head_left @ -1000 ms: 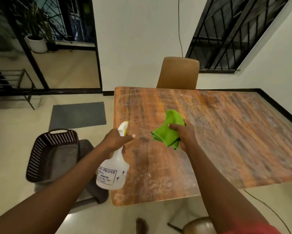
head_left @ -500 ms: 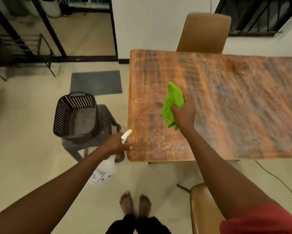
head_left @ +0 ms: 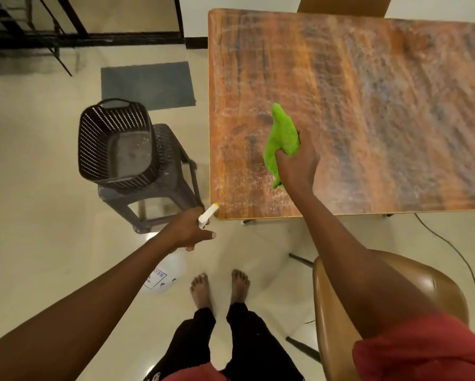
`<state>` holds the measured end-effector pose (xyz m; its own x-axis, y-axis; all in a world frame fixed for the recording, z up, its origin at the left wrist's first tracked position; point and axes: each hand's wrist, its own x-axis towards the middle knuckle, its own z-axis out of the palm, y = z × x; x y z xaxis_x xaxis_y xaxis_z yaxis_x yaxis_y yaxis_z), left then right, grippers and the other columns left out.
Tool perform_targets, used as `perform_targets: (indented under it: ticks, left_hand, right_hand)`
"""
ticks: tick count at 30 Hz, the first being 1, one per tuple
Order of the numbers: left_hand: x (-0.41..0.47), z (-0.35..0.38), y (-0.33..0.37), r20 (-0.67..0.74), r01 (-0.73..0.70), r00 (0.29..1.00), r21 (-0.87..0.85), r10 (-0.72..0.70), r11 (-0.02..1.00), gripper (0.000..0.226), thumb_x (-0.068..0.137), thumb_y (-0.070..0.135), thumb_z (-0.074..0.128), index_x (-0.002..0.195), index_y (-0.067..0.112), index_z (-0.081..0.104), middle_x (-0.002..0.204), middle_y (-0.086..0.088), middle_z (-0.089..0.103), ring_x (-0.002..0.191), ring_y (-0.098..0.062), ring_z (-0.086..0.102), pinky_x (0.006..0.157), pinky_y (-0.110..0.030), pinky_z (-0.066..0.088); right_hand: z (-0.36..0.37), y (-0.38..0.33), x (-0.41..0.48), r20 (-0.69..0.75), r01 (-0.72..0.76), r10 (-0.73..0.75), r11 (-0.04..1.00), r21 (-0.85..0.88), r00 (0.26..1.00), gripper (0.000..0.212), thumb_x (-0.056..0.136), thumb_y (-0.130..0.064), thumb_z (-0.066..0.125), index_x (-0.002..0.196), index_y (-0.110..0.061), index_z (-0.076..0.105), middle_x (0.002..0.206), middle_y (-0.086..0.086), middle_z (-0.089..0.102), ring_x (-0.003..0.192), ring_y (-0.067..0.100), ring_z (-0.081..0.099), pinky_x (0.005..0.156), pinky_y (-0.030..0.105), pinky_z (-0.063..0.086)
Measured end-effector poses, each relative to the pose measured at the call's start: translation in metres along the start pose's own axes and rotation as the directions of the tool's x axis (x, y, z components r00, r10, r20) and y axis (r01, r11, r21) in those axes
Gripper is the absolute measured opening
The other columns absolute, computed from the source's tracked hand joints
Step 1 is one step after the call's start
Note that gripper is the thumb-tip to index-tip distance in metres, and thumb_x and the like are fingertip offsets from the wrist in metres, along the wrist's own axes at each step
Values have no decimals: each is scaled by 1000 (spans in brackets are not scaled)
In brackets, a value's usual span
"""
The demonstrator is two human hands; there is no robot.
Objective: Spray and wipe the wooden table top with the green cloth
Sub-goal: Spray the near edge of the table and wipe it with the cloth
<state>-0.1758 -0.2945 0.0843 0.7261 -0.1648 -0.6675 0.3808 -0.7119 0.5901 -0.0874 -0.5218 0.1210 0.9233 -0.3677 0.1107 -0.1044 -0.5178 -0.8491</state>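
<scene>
The wooden table top [head_left: 368, 111] fills the upper right and shows pale streaks near its left and front edges. My right hand [head_left: 298, 165] grips the bunched green cloth [head_left: 281, 138] and holds it on the table near the front left part. My left hand [head_left: 189, 231] grips the neck of the white spray bottle [head_left: 166, 273], which hangs low beside the table's front left corner. Its white and yellow nozzle [head_left: 208, 213] points up toward that corner.
A dark perforated basket [head_left: 115, 141] sits on a grey plastic stool [head_left: 165, 188] left of the table. A tan chair [head_left: 368, 312] stands at the lower right, another at the table's far side. A grey mat [head_left: 148, 85] lies on the floor. My bare feet [head_left: 219, 287] are below.
The view has tilted down, showing the floor and my feet. My left hand has lowered the spray bottle from table height to below the table's front corner. My right hand keeps the cloth on the table.
</scene>
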Motion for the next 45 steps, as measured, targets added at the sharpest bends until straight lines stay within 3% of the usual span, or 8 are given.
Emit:
perform_targets:
  ticks: [9, 12, 16, 22, 27, 35, 41, 45]
  left_hand:
    - [-6, 6, 3, 30, -23, 999, 98, 20, 995, 25, 84, 20, 73, 90, 9, 51, 66, -1, 53, 41, -15, 50, 53, -27, 43]
    - [-6, 6, 5, 38, -36, 999, 107, 32, 994, 30, 82, 24, 75, 94, 12, 50, 72, -2, 54, 43, -14, 51, 53, -28, 44]
    - [-1, 2, 9, 34, -70, 997, 125, 66, 990, 32, 81, 26, 76, 95, 11, 52, 84, -6, 58, 45, -14, 51, 49, -26, 43]
    - [6, -10, 38, 1, -103, 995, 134, 104, 986, 30, 83, 21, 74, 82, 17, 44, 79, -5, 54, 43, -19, 54, 49, -31, 47]
    - [22, -34, 67, -42, -140, 988, 131, 146, 982, 27, 81, 20, 75, 89, 10, 51, 75, -8, 60, 58, -28, 60, 50, -28, 43]
    - [44, -72, 99, -106, -120, 986, 110, 132, 987, 35, 83, 16, 73, 109, 0, 56, 92, -19, 65, 49, -18, 58, 52, -30, 49]
    - [57, -99, 111, -173, -131, 975, 37, 135, 991, 25, 83, 15, 72, 98, 5, 55, 77, -9, 57, 50, -17, 55, 39, -20, 41]
    - [66, -106, 117, -215, -106, 971, 25, 109, 994, 26, 84, 11, 70, 105, 3, 56, 86, -14, 58, 56, -19, 55, 45, -24, 40]
  right_hand:
    - [4, -6, -8, -57, -19, 19, 1000, 2, 998, 40, 75, -5, 61, 114, -15, 58, 83, -1, 58, 63, 5, 48, 49, 8, 35]
    - [-1, -4, -9, -84, -25, 24, 1000, -13, 996, 40, 75, -5, 61, 114, -14, 58, 84, -2, 58, 65, 3, 48, 51, 7, 34]
    - [-4, 1, -15, -88, -18, 15, 1000, -25, 996, 40, 75, -5, 61, 113, -17, 58, 82, -4, 58, 65, 8, 50, 53, 19, 37]
    - [-7, 5, -21, -104, -27, 27, 1000, -4, 994, 41, 74, -4, 61, 113, -19, 59, 82, -2, 61, 65, 8, 53, 51, 13, 37]
    - [-18, 4, -10, -163, -34, 31, 999, -18, 986, 42, 75, -7, 62, 115, -19, 58, 83, -2, 61, 65, 12, 53, 51, 16, 38]
    - [-30, 1, 6, -211, -50, 45, 999, -18, 976, 41, 76, -5, 63, 115, -16, 58, 81, -3, 58, 63, 2, 51, 49, 7, 33]
    - [-32, 5, 10, -215, -52, 46, 998, -23, 975, 42, 76, -5, 63, 116, -16, 58, 81, -3, 58, 62, 1, 51, 49, 8, 34]
    - [-32, 6, 15, -212, -62, 56, 998, -24, 976, 43, 76, -5, 64, 118, -15, 58, 84, -1, 59, 64, 0, 51, 50, 6, 33]
